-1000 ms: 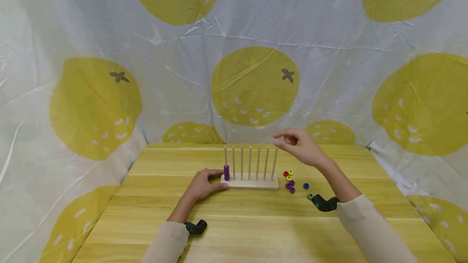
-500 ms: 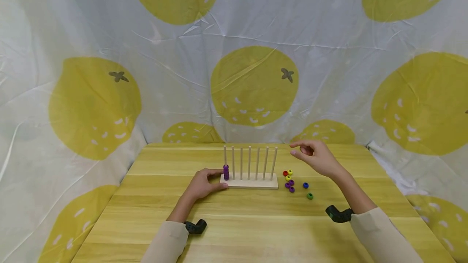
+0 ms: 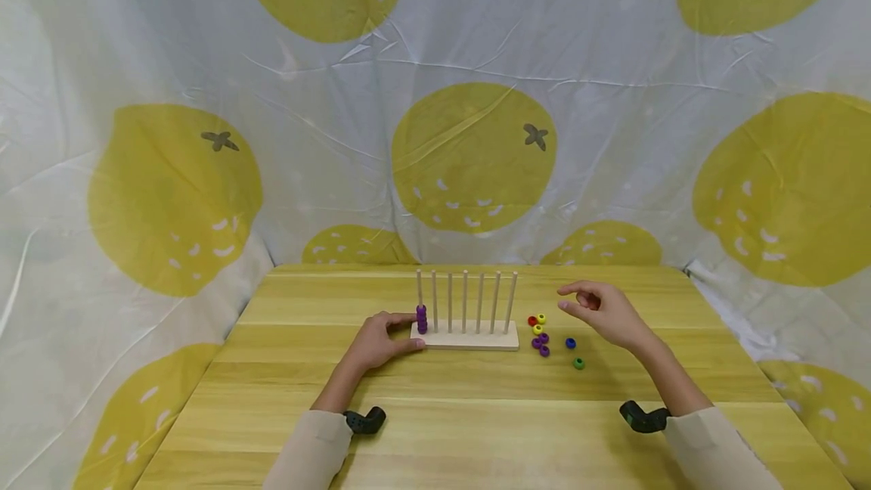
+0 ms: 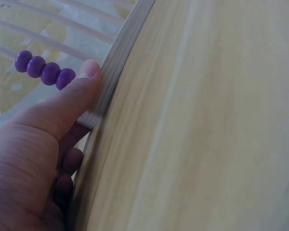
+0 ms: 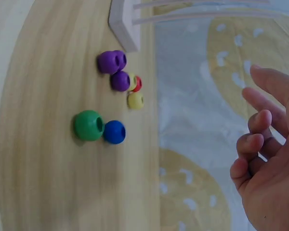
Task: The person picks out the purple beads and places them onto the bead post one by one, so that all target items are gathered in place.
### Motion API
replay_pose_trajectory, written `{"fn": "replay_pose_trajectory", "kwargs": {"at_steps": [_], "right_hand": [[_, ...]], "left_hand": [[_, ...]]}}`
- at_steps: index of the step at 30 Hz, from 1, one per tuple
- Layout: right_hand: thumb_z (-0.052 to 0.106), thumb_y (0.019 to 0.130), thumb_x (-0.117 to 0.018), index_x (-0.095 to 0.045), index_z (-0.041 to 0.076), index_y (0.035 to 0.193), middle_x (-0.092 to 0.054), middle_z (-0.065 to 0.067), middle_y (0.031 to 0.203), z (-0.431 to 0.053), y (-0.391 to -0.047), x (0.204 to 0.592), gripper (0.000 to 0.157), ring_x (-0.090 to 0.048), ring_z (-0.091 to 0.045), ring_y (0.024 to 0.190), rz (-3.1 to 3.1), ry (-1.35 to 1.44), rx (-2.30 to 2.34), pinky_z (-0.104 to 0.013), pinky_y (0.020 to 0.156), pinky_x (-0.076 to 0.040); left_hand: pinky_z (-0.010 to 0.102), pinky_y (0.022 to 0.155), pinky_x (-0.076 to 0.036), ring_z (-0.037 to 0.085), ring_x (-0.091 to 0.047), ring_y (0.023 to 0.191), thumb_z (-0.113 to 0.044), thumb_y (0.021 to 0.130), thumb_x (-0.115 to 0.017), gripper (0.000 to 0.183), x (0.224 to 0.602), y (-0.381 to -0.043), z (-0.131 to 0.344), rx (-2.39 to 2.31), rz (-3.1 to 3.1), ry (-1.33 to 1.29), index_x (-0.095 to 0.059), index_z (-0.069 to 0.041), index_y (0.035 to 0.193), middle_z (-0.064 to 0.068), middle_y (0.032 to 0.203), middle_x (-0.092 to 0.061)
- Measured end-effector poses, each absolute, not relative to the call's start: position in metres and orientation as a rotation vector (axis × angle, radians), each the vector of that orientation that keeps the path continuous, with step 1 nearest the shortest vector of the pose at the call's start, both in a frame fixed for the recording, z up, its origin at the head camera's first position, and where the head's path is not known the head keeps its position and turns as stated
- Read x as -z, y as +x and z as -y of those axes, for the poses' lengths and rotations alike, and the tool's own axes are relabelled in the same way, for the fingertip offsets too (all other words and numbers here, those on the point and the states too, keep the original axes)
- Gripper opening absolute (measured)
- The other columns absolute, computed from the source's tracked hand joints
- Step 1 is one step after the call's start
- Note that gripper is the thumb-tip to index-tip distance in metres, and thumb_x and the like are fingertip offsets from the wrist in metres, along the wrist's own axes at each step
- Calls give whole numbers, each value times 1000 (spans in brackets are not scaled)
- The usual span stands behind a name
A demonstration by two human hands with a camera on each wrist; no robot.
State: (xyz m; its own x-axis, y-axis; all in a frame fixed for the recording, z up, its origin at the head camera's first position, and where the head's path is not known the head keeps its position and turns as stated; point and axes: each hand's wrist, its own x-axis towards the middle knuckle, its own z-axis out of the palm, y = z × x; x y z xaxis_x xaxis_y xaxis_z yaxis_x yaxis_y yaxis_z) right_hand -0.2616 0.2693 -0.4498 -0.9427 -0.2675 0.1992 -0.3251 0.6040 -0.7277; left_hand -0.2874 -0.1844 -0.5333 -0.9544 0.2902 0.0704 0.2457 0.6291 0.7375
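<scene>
My left hand (image 3: 373,342) grips the left end of a pale wooden peg rack (image 3: 469,339), thumb at the front and fingers behind. In the left wrist view its thumb presses the base (image 4: 116,62) beside the lowest purple bead. Several purple beads (image 3: 422,320) are stacked on the leftmost peg; the other pegs are bare. My right hand (image 3: 609,314) hovers right of the rack with nothing in it, index finger and thumb apart, other fingers loosely curled. Nearest it lie a blue bead (image 3: 570,343) and a green bead (image 3: 578,363).
Between rack and right hand lie three purple beads (image 3: 543,351), two yellow beads (image 3: 540,319) and a red bead (image 3: 532,320), all close together on the wooden table (image 3: 449,422). A lemon-print cloth (image 3: 469,44) hangs behind the table.
My right hand has moved right and down, away from above the rack's rightmost peg. The green bead, partly covered earlier by the wrist camera, now shows fully. My left hand stays put.
</scene>
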Motion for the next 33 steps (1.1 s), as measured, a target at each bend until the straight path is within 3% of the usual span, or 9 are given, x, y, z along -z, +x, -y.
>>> {"fn": "replay_pose_trajectory", "kwargs": {"at_steps": [16,33], "right_hand": [[38,97,-73,-73,7,120,-44,-1,70,-276,-249,486,39,-32,-8,57,2751,430,-1352,-30,52,-35],[30,92,-79,-75,7,117,-50,-2,77,-270,-234,511,34,-39,-6,62,2765,385,-1467,-26,53,-35]], "left_hand": [[52,115,-44,30,-58,133,-55,78,-87,61,537,-289,184,-1244,-2813,476,-72,-30,132,-2,136,-69],[53,114,-44,30,-57,134,-56,78,-87,61,535,-287,184,-1252,-2804,453,-72,-31,132,0,138,-67]]}}
